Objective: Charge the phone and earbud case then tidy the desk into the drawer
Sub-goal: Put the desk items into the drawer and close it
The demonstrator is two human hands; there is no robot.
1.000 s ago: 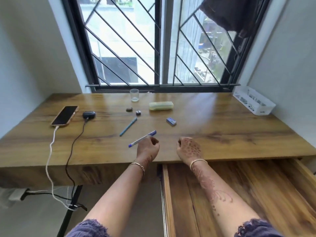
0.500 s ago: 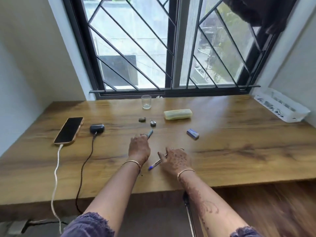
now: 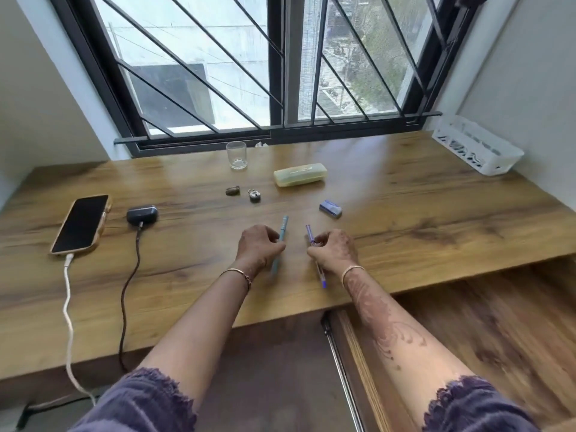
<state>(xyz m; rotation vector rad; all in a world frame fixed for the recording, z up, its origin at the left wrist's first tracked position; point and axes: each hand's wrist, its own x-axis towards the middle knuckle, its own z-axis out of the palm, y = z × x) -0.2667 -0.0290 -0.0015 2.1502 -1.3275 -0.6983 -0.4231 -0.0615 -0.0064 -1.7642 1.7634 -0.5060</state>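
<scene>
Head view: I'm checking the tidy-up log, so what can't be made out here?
All in the head view:
- Drawer: cut off by the right and bottom edges, and blurred.
- White cable and dark cable: far ends hidden under the desk and left sleeve.
- Teal pen, purple pen: middles covered by the left hand and right hand gripping them.
- Case lettering: too small.

Pens (image 3: 284, 226) now seemingly in hands (image 3: 257, 248)

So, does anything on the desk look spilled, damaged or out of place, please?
Nothing stands out: the phone and earbud case are plugged in, the glass stands upright, nothing is spilled.
</scene>
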